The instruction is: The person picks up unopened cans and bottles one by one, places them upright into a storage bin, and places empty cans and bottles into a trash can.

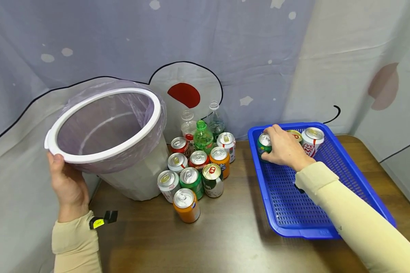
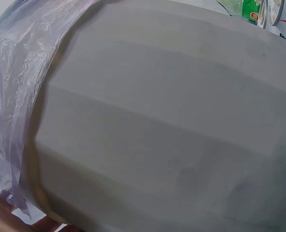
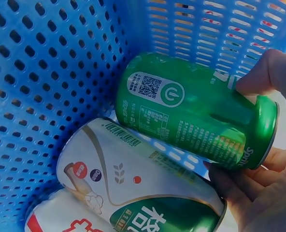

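My left hand (image 1: 69, 185) grips the white rim of a grey trash bin (image 1: 133, 182), which is tilted and lined with a thin purple bag (image 1: 130, 157). In the left wrist view the bin's side fills most of the picture. My right hand (image 1: 284, 147) is inside the blue basket (image 1: 271, 212), its thumb and fingers around the top of a green Sprite can (image 3: 181, 106) in the far left corner. Beside that can stand a white-and-green can (image 3: 148, 174) and a white can with red lettering (image 1: 312, 140).
Between bin and basket stand several cans, with an orange can (image 1: 187, 206) nearest me. Behind them are a green bottle (image 1: 203, 138) and two clear bottles, one of them a bottle (image 1: 216, 121) at the right. A patterned curtain (image 1: 246, 57) hangs behind the wooden table (image 1: 225, 235).
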`<state>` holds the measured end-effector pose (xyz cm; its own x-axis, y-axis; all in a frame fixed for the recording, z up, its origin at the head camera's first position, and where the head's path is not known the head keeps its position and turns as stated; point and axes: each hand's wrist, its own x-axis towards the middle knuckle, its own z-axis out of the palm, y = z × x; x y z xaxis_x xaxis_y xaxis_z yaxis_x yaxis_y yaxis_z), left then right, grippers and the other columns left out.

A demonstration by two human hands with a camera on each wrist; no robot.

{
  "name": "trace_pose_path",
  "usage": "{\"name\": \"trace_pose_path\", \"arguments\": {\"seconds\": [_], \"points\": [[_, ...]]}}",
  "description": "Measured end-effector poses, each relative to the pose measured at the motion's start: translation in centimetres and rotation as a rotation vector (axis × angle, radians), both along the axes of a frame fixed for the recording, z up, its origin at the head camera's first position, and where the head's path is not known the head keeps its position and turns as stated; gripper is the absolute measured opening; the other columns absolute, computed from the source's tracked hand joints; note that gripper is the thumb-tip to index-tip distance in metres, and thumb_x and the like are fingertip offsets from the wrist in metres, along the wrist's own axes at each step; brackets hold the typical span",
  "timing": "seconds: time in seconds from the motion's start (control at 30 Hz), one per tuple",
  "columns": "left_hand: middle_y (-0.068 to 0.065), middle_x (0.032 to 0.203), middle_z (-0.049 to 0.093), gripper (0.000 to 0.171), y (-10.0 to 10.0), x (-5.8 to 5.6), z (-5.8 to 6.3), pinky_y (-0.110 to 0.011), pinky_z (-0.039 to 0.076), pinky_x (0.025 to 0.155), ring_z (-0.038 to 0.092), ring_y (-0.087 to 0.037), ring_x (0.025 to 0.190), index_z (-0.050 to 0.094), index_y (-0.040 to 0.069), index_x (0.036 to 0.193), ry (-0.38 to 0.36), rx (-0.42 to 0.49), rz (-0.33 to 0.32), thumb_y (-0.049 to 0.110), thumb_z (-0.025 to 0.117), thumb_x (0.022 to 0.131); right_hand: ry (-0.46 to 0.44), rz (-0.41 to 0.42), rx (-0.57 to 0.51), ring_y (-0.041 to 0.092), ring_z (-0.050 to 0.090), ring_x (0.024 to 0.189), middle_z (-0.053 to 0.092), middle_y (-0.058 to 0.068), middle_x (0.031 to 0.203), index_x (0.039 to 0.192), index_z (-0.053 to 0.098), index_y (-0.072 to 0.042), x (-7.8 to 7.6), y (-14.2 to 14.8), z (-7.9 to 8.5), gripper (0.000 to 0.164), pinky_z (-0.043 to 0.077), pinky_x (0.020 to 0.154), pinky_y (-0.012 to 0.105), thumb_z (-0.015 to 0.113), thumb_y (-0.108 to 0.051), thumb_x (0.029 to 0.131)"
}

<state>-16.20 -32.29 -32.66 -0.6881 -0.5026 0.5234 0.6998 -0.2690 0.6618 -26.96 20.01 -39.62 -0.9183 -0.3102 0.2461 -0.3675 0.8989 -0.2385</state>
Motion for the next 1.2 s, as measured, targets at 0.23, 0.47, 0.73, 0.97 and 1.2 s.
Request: {"name": "trace_pose_path", "arguments": {"seconds": [0.23,0.47,0.73,0.97,1.2], "points": [[-0.024,0.138,0.043,0.061,-0.05,-0.03,0.03,-0.042,0.022,0.104,0.039,-0.033,0.126,0.044,0.002,0.139,0.004,-0.012,-0.005,0.024,0.054,0.083,0.040,0.029,0.049,0.036,0.060,0.094,0.058,0.020,0.113,0.128,0.050,0.003,-0.15,0.22,-0.21,0.078,0.048,0.081,0.052,0.077,-0.027,0.062],[-0.024,0.138,0.043,0.060,0.05,-0.02,-0.01,-0.042,0.023,0.104,0.039,-0.033,0.125,0.044,0.002,0.138,0.002,-0.008,-0.006,0.023,0.054,0.083,0.083,0.063,0.094,0.042,0.059,0.104,0.057,0.027,0.121,0.133,0.046,0.010,-0.20,0.23,-0.33,0.082,0.047,0.090,0.054,0.074,-0.024,0.063],[-0.024,0.139,0.043,0.060,0.01,0.00,-0.06,-0.042,0.023,0.104,0.039,-0.033,0.125,0.044,0.002,0.138,-0.002,-0.010,0.002,0.023,0.054,0.083,0.114,0.040,0.144,0.045,0.058,0.104,0.058,0.027,0.115,0.127,0.048,0.010,-0.11,0.45,-0.50,0.079,0.040,0.096,0.058,0.074,-0.027,0.063],[-0.023,0.139,0.042,0.060,-0.01,0.00,-0.03,-0.042,0.022,0.104,0.038,-0.033,0.126,0.044,0.002,0.139,-0.002,-0.012,-0.006,0.023,0.053,0.084,0.055,0.032,0.130,0.044,0.053,0.114,0.056,0.029,0.117,0.130,0.045,0.011,-0.24,0.77,-0.43,0.083,0.030,0.109,0.058,0.076,-0.027,0.063],[-0.023,0.140,0.042,0.061,0.01,0.00,0.08,-0.042,0.022,0.104,0.038,-0.033,0.126,0.043,0.002,0.139,-0.001,-0.013,-0.004,0.023,0.053,0.083,0.066,0.047,0.124,0.044,0.051,0.115,0.055,0.030,0.118,0.132,0.042,0.013,-0.35,0.81,-0.05,0.086,0.030,0.109,0.059,0.077,-0.025,0.062]]}}
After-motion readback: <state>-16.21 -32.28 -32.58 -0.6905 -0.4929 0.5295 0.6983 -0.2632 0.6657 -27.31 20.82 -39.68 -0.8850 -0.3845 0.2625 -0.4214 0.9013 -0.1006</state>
